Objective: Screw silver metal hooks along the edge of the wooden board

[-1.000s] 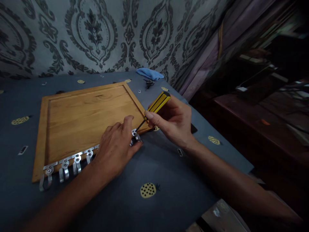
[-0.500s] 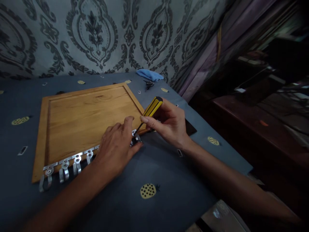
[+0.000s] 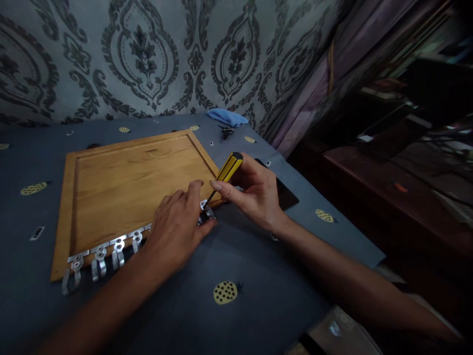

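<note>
A wooden board [image 3: 125, 177] with a raised rim lies flat on a blue patterned tablecloth [image 3: 236, 261]. A metal hook rail [image 3: 107, 249] runs along the board's near edge. My left hand [image 3: 177, 229] presses down on the rail's right part, fingers curled over it, thumb beside the end hook [image 3: 207, 211]. My right hand [image 3: 254, 192] grips a yellow and black screwdriver [image 3: 228, 170], its dark tip set on the rail's right end at the board's corner.
A blue cloth [image 3: 227, 117] and a dark bunch of keys [image 3: 225, 130] lie at the table's far corner by the patterned wall. A black flat object [image 3: 284, 195] sits under my right wrist. The table edge falls off to the right toward dark furniture.
The screwdriver handle has swung left and lower, standing steeper over the rail's end. My right hand shifted slightly left with it. My left hand stayed on the rail.
</note>
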{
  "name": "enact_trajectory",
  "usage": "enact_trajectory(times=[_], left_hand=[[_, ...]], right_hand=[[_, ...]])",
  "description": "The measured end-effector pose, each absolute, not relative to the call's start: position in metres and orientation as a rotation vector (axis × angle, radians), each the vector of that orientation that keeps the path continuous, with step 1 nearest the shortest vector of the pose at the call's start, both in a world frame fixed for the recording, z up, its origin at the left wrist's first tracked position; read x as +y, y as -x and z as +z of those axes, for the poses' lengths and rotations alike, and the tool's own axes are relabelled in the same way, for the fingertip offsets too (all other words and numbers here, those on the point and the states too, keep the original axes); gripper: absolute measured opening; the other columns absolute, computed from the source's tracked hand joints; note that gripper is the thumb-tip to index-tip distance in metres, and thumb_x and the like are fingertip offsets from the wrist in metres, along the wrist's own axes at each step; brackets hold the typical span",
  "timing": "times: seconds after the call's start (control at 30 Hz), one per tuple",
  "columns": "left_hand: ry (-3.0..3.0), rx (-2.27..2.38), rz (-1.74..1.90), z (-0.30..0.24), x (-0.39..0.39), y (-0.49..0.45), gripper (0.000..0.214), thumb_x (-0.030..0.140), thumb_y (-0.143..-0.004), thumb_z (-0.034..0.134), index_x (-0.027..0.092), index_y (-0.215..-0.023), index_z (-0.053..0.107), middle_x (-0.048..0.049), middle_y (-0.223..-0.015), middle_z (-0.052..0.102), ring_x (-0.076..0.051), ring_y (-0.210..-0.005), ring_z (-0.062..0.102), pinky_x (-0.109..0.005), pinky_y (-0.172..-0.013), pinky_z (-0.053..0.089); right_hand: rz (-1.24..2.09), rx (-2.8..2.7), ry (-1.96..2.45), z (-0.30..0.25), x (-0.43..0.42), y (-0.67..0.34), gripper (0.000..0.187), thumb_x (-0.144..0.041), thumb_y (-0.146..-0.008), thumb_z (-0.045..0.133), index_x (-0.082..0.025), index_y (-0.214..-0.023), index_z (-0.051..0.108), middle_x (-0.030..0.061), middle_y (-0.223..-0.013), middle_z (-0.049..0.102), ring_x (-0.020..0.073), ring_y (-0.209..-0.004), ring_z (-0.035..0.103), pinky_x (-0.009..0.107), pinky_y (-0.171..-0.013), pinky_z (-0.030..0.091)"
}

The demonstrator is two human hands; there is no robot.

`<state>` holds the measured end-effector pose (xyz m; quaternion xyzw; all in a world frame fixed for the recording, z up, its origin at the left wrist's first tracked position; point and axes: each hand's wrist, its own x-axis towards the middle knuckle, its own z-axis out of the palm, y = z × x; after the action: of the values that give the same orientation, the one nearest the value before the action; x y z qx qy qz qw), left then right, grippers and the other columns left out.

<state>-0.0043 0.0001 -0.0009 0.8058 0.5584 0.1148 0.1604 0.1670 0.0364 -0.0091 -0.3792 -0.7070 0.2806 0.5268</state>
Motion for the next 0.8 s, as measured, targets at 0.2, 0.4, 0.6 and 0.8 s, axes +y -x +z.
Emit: enact_trajectory(times=[0.2, 0.4, 0.6, 0.8], left_hand=[[-2.284, 1.617, 0.303, -0.001, 0.000, 0.003, 0.060, 0.030, -0.090, 0.068, 0.017, -0.138, 0.035, -0.0133, -0.117, 0.069, -0.033, -0.110, 0.065, -0.051, -0.095, 0.052], [-2.289, 1.592, 0.319, 0.000, -0.001, 0.004, 0.058, 0.030, -0.090, 0.068, 0.016, -0.138, 0.036, -0.0137, -0.118, 0.069, -0.034, -0.111, 0.065, -0.052, -0.096, 0.051], [-2.287, 1.597, 0.335, -0.001, 0.000, 0.004, 0.058, 0.030, -0.090, 0.069, 0.017, -0.137, 0.037, -0.0132, -0.117, 0.070, -0.034, -0.111, 0.065, -0.053, -0.096, 0.051], [-2.267, 1.600, 0.316, 0.000, 0.000, 0.003, 0.059, 0.029, -0.090, 0.069, 0.016, -0.138, 0.037, -0.0139, -0.119, 0.069, -0.036, -0.111, 0.064, -0.054, -0.095, 0.051]], right_hand=[[0.728, -1.587, 0.896, -0.004, 0.036, -0.165, 0.039, -0.049, -0.076, 0.084, -0.023, -0.075, 0.055, -0.0037, -0.067, 0.050, 0.0118, -0.058, 0.051, 0.027, -0.051, 0.046], [0.712, -1.562, 0.900, -0.001, 0.036, -0.166, 0.039, -0.048, -0.076, 0.085, -0.023, -0.073, 0.055, -0.0037, -0.066, 0.050, 0.0110, -0.055, 0.050, 0.027, -0.049, 0.046], [0.756, -1.586, 0.896, -0.010, 0.038, -0.165, 0.038, -0.046, -0.076, 0.085, -0.023, -0.076, 0.054, -0.0036, -0.068, 0.051, 0.0117, -0.058, 0.053, 0.027, -0.050, 0.048], [0.753, -1.605, 0.897, -0.013, 0.040, -0.166, 0.035, -0.042, -0.077, 0.085, -0.022, -0.079, 0.056, -0.0040, -0.071, 0.052, 0.0107, -0.060, 0.053, 0.025, -0.053, 0.049]])
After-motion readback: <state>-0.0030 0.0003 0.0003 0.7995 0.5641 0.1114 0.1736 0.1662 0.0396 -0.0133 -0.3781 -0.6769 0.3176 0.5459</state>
